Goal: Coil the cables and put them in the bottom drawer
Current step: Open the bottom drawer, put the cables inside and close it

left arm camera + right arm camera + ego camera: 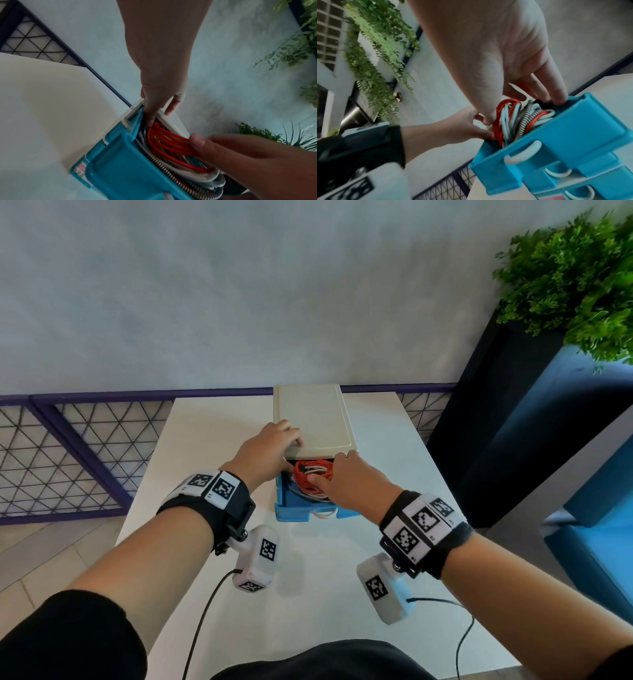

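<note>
A small drawer unit with a cream top stands on the white table. One blue drawer is pulled out just under the top. It holds a red cable coil on pale cables and a spiral-wrapped cable. My left hand grips the top's front left corner, fingers on top, thumb down beside the red coil. My right hand reaches into the drawer. Its thumb and curled fingers hold the red coil.
Two closed blue drawers show below the open one in the right wrist view. The table ends at a lattice railing behind and to the left. A dark planter with green foliage and a blue seat stand to the right.
</note>
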Tool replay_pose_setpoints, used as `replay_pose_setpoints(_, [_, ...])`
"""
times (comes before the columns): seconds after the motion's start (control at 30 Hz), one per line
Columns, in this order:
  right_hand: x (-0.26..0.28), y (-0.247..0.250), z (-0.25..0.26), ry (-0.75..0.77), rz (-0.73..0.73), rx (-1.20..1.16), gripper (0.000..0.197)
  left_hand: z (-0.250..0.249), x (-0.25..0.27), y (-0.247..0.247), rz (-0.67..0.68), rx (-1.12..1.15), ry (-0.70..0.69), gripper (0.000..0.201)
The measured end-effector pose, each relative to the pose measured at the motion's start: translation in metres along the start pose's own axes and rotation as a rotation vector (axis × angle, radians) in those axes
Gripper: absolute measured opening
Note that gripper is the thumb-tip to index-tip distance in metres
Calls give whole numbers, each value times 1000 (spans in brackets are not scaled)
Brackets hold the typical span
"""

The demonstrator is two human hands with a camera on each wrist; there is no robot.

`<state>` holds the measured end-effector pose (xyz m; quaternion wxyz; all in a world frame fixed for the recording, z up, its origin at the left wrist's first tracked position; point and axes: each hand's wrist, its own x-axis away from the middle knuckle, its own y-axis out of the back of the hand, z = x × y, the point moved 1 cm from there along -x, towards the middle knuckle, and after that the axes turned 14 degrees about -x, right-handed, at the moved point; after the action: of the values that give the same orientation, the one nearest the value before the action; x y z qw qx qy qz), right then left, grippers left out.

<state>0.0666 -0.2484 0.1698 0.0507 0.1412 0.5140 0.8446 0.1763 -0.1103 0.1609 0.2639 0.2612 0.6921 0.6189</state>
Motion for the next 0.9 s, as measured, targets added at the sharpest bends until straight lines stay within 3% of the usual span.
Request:
replay_pose_setpoints(0.1, [18,7,-2,143,-148,144,56,-6,-3,-5,-45,-87,-5,45])
replay_pose_setpoints(0.27, [12,1,-5,139,-52,-12,42,-4,-3,-7,-67,-87,-22,46])
replay_pose_setpoints(0.47, [-5,-4,-12,167,-52,-44,34,-1,1,-5,-59,-49,-36,37])
replay_pose_setpoints(0.63, [-4,-4,-19,179,-79,-51,29,6,-1,2,73,46,-45,50])
replay_pose_setpoints(0.77, [-6,4,-22,183,43,-164,39,12,-3,8,166,36,-84,43])
replay_pose_setpoints(0.9, [-3,19,-22,190,232,-267,54,10,-1,7,119,29,-61,42])
